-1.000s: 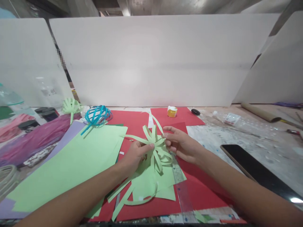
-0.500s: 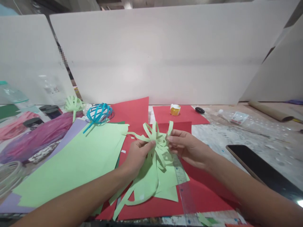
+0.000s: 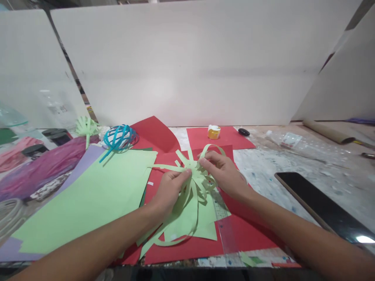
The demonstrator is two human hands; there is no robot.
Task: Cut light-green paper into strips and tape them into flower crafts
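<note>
A light green paper-strip flower (image 3: 193, 180), its strips fanning out and curling, is between my hands in the middle of the head view. My left hand (image 3: 172, 186) pinches it near its centre, thumb on top. At its right side, my right hand (image 3: 221, 171) is closed on one paper strip, which arches up over the fingers. Below lie loose light green paper pieces (image 3: 205, 224) and a clear ruler (image 3: 227, 234), on red paper (image 3: 246, 238). The fingertips under the flower are hidden.
Light green sheets (image 3: 96, 191) lie to the left, with a blue strip ball (image 3: 119, 138) and another green paper flower (image 3: 87, 128) behind. A yellow jar (image 3: 213, 132) stands at the back. A phone (image 3: 322, 203) and a plastic bottle (image 3: 304, 144) lie to the right.
My right hand has moved inward toward the flower's centre, bending its strip into a loop. The left hand keeps its pinch. The camera view has shifted slightly.
</note>
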